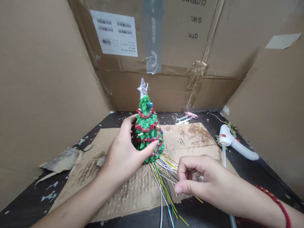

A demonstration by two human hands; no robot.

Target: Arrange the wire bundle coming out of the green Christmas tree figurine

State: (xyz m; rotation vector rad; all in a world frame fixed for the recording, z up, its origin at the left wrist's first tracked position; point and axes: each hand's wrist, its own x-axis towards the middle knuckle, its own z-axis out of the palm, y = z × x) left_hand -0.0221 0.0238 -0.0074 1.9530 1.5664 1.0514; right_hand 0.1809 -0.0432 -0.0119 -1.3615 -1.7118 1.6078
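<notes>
Green glittered Christmas tree on cardboard sheet, star and red garland in place, coloured wires loose from its base; left hand cupped around tree, right hand loosely curled at wires, hold unclear

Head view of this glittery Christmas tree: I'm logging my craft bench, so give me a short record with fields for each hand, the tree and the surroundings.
left hand: cups the green Christmas tree, touching its side
right hand: curled, beside the coloured wires fanning from the tree's base; contact unclear
tree top: clear star
surroundings: cardboard sheet on a dark table; white hot glue gun to the right
</notes>
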